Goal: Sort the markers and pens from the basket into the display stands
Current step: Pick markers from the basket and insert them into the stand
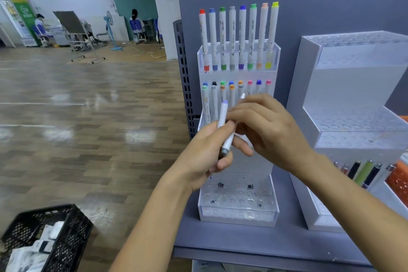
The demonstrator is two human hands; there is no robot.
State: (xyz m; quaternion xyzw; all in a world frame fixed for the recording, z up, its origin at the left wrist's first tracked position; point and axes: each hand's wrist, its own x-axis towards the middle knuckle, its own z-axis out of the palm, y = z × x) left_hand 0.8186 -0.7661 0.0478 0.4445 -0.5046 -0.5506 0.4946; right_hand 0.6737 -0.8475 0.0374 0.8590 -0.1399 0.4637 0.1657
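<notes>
My left hand [208, 154] grips a white marker with a lilac cap [223, 120], tilted up in front of the clear acrylic stand [239, 210]. My right hand [269, 130] is beside it and pinches a second white marker [242, 96], whose tip shows above my fingers. The stand's top tier holds a row of several white markers with coloured caps [238, 37]. Its middle tier [231, 95] holds several more, partly hidden by my hands. The bottom tier's holes show no markers. A black basket [70, 227] with white packs sits on the floor at lower left.
A larger white acrylic stand [353, 99] is on the right of the grey shelf [231, 240], with several dark and green pens [364, 172] low in it. An orange basket [398, 181] is at the right edge. Wooden floor, chairs, a fan and seated people lie far left.
</notes>
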